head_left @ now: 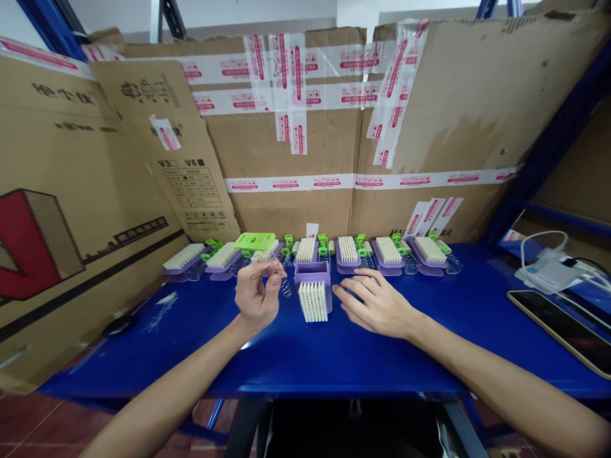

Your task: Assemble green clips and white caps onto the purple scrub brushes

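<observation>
Purple plastic brush block (312, 275) with white ribbed bristles lies on the glossy blue table (334, 356). Left of it, the left hand (258, 298) is raised, thumb and forefinger pinched on what looks like a small wire spring (285, 287). Right of it, the right hand (377, 304) lies flat, fingers spread, holding nothing. Behind it stands a row of like brushes (389, 250) with green clips. Judged a parts-fitting stage: so small a coil calls for a fine, steady pinch.

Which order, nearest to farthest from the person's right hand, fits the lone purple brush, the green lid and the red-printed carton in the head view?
1. lone purple brush, just left of the right hand.
2. green lid, in the back row, further left.
3. red-printed carton, at the far left.
</observation>
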Available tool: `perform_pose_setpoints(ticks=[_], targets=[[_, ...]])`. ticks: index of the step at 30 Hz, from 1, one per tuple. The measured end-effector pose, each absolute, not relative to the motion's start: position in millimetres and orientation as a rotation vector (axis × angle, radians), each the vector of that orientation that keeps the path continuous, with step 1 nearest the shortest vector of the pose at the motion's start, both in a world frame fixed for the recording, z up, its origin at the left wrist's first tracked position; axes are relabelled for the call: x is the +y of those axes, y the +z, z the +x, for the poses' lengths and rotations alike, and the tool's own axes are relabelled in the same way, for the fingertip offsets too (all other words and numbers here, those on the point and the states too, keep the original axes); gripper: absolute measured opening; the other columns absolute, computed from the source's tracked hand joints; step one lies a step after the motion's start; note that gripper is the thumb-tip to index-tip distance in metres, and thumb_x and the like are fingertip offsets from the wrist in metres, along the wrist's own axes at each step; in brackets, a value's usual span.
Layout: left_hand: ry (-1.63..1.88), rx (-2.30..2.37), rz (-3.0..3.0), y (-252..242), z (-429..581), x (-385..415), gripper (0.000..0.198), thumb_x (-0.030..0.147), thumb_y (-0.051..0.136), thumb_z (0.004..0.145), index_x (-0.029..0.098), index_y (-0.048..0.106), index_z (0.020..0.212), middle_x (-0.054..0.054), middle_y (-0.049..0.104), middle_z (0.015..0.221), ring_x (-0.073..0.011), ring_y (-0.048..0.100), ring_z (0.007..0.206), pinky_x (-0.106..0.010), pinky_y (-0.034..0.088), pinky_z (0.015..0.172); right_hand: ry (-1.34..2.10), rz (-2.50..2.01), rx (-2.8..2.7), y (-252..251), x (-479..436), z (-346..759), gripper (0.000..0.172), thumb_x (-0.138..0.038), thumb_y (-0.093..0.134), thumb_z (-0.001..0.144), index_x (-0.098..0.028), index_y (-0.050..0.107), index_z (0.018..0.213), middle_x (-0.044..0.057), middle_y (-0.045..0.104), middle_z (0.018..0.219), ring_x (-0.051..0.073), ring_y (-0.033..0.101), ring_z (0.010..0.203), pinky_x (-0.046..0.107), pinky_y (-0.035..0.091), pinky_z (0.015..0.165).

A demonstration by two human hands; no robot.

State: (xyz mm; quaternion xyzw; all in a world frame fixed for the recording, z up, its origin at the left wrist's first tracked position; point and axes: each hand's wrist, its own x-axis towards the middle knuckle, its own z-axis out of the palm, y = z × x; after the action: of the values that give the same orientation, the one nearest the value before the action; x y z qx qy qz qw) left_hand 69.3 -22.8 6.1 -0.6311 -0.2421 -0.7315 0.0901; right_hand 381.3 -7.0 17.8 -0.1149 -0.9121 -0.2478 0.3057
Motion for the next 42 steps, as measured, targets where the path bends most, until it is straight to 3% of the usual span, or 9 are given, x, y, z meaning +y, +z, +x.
perform_pose_setpoints(ticks=[4,7,11,15,21,31,35,42], targets=[[-2.149,-0.646,-1.863,9,72,-24,0.015,0.038,0.074,0.114,0.030,0.066,0.124,0.000,0.076,0.102,-0.0149,0.075,0.071,-0.032,0.065,0.066,-0.671,-0.309,-2.438,18,-9,380,0.046,-0.021,0.063,0.114,-0.027,0.069,0.159,0.011,0.086,0.133,0.029,0.078,0.113,0.054,0.060,0.117],[-2.198,-0.644,-1.868,11,79,-26,0.016,0.038,0.075,0.113,0.031,0.064,0.122,0.001,0.074,0.098,-0.0178,0.079,0.079,-0.034,0.066,0.069,-0.716,-0.258,-2.419,19,-13,379,0.044,-0.020,0.063,0.113,-0.024,0.071,0.156,0.011,0.086,0.130,0.028,0.077,0.110,0.053,0.059,0.118],[-2.266,-0.714,-1.927,13,86,-32,0.026,0.039,0.081,0.110,0.028,0.062,0.124,0.001,0.074,0.094,-0.0177,0.080,0.078,-0.034,0.065,0.072,-0.742,-0.228,-2.405,21,-16,377,0.043,-0.018,0.063,0.113,-0.021,0.071,0.154,0.011,0.086,0.127,0.027,0.076,0.107,0.051,0.059,0.117],[-2.271,-0.657,-1.986,13,87,-32,0.038,0.029,0.088,0.106,0.028,0.057,0.128,0.004,0.078,0.088,-0.0158,0.081,0.076,-0.029,0.064,0.073,-0.735,-0.207,-2.418,20,-17,376,0.044,-0.019,0.064,0.112,-0.022,0.072,0.155,0.011,0.086,0.126,0.027,0.075,0.106,0.050,0.059,0.113],[-2.287,-0.620,-1.988,10,84,-26,0.053,0.030,0.097,0.098,0.029,0.056,0.132,0.006,0.081,0.089,-0.0139,0.080,0.072,-0.024,0.061,0.066,-0.834,-0.130,-2.333,20,-17,373,0.031,-0.021,0.068,0.111,-0.012,0.078,0.140,0.012,0.084,0.120,0.024,0.074,0.105,0.046,0.057,0.110],[-2.092,-0.548,-2.063,12,82,-27,0.035,0.024,0.085,0.107,0.028,0.070,0.139,0.000,0.082,0.101,-0.0140,0.078,0.080,-0.028,0.064,0.075,-0.771,-0.166,-2.341,20,-16,374,0.035,-0.019,0.071,0.109,-0.009,0.076,0.142,0.012,0.084,0.119,0.025,0.073,0.103,0.046,0.058,0.109],[-2.005,-0.645,-2.050,9,79,-28,0.032,0.034,0.083,0.110,0.030,0.075,0.141,-0.001,0.082,0.101,-0.0157,0.073,0.078,-0.034,0.062,0.078,-0.764,-0.173,-2.324,20,-16,373,0.033,-0.019,0.068,0.111,-0.012,0.075,0.142,0.012,0.085,0.122,0.025,0.074,0.103,0.047,0.060,0.109],[-2.018,-0.654,-2.077,11,85,-31,0.046,0.040,0.076,0.115,0.030,0.065,0.158,0.001,0.077,0.095,-0.0139,0.070,0.076,-0.024,0.056,0.065,-0.739,-0.180,-2.261,22,-19,370,0.032,-0.019,0.062,0.113,-0.009,0.076,0.141,0.017,0.085,0.133,0.027,0.077,0.121,0.045,0.063,0.112]])
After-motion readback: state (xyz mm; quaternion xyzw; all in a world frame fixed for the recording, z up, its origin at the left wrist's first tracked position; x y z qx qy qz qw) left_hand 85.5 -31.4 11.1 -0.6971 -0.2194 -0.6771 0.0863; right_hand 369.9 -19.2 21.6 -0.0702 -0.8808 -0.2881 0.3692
